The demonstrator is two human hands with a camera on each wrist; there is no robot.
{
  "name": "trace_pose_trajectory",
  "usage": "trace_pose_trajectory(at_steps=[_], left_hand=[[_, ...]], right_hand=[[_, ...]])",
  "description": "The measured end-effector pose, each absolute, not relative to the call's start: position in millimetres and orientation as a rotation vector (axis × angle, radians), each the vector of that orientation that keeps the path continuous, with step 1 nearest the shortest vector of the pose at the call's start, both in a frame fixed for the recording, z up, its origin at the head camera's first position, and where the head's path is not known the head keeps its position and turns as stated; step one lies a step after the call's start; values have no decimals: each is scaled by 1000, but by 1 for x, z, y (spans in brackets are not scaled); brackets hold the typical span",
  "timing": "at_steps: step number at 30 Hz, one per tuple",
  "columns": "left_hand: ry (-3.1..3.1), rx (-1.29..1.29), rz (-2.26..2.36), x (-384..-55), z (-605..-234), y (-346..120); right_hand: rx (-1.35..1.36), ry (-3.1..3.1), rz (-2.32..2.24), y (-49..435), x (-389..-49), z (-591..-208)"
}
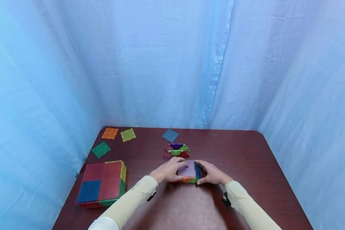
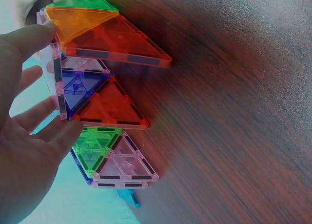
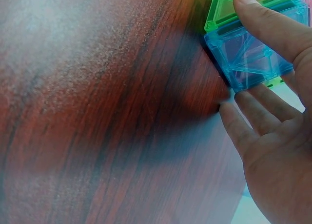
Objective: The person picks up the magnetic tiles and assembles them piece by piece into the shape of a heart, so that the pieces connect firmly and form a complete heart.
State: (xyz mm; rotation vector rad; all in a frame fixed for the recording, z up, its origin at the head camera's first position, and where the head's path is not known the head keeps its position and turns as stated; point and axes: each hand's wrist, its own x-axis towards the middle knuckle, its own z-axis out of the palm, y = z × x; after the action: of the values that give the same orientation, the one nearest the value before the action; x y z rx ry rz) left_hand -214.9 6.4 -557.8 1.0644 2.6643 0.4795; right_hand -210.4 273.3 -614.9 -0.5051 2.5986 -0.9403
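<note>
A small block of magnetic tiles [image 1: 187,171] with a pale purple top stands on the table between both hands. My left hand [image 1: 170,169] holds its left part; in the left wrist view the thumb [image 2: 41,36] lies at a corner of an orange triangle tile [image 2: 75,25] and the fingers reach the far side. A red triangle tile [image 2: 119,41] slopes beside the orange one. Opposite, my right hand [image 1: 213,173] grips the right end, its thumb [image 3: 265,21] over a green tile [image 3: 217,16] and its fingers beyond the sloping blue tile [image 3: 258,55].
Two low rows of triangle tiles [image 1: 176,153] stand just behind the block. To the left is a larger tile box [image 1: 110,182], with orange [image 1: 110,133], yellow [image 1: 128,135] and green [image 1: 101,149] square tiles behind it. A blue square tile [image 1: 170,135] lies near the back edge.
</note>
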Motion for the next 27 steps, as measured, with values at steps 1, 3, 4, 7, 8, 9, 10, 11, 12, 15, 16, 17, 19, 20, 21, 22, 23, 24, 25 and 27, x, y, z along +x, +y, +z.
trace_pose_trajectory(at_steps=[1, 3, 4, 7, 8, 9, 10, 11, 12, 15, 16, 17, 19, 20, 21, 22, 23, 24, 25, 27], left_hand=[[2664, 1063, 480, -215, -558, 6], [2662, 1059, 478, -215, -558, 6], [2661, 1058, 476, -215, -559, 5], [2655, 1060, 471, -215, -559, 4], [2655, 1063, 465, -215, -559, 4], [2657, 1069, 460, -215, -559, 4], [2657, 1071, 452, -215, -559, 3], [2657, 1073, 447, -215, -559, 3], [2655, 1076, 441, -215, -559, 2], [2653, 1092, 418, -215, -558, 0], [2643, 1091, 422, -215, -557, -1], [2638, 1087, 431, -216, -555, -3], [2647, 1087, 470, -220, -551, -8], [2657, 1092, 508, -224, -547, -12], [2668, 1087, 558, -229, -542, -17], [2694, 1083, 604, -235, -537, -22], [2732, 1075, 639, -243, -532, -29], [2772, 1061, 671, -252, -526, -36], [2813, 1031, 695, -261, -519, -44], [2896, 924, 710, -281, -507, -62]], right_hand=[[-505, 2599, -941, 273, -210, -615], [-504, 2602, -935, 273, -210, -615], [-504, 2604, -934, 273, -210, -615], [-507, 2608, -927, 273, -209, -615], [-507, 2611, -922, 273, -210, -615], [-506, 2612, -922, 273, -210, -615], [-506, 2612, -920, 273, -210, -615], [-505, 2611, -920, 273, -210, -615], [-503, 2610, -914, 273, -210, -615], [-508, 2612, -913, 273, -210, -615], [-512, 2611, -914, 273, -210, -615], [-516, 2611, -919, 273, -211, -615], [-527, 2608, -926, 272, -211, -615], [-531, 2607, -929, 272, -211, -615], [-536, 2607, -931, 272, -210, -615], [-536, 2606, -935, 272, -210, -615], [-536, 2609, -929, 272, -210, -616], [-536, 2610, -922, 272, -209, -616], [-533, 2613, -912, 273, -208, -616], [-519, 2620, -910, 274, -206, -616]])
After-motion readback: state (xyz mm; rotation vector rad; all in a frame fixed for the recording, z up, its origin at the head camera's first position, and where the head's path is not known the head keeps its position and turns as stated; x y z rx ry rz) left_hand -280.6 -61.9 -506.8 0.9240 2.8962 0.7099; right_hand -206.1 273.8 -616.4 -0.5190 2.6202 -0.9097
